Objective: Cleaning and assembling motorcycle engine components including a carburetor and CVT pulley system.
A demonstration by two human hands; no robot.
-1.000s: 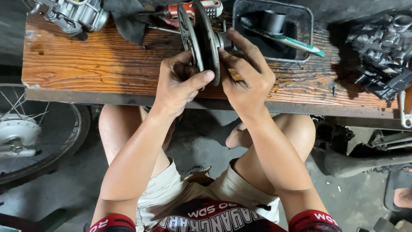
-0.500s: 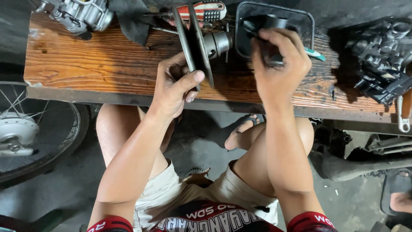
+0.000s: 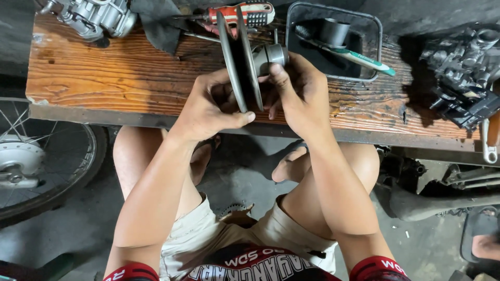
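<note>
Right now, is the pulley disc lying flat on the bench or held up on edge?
On edge. The pulley disc shows only its thin rim, gripped between the left hand and right hand above the wooden bench.

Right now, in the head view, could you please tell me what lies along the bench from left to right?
Engine part → dark cloth → pulley held in left hand and right hand → black tray → carburettor-like assembly.

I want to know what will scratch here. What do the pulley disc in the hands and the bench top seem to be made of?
The pulley disc looks like dull grey cast metal, its rim worn smooth; the hub on it looks like brighter machined metal. The bench top is wood, by its visible grain, with an orange-brown glossy, possibly varnished finish, stained dark in spots.
</note>
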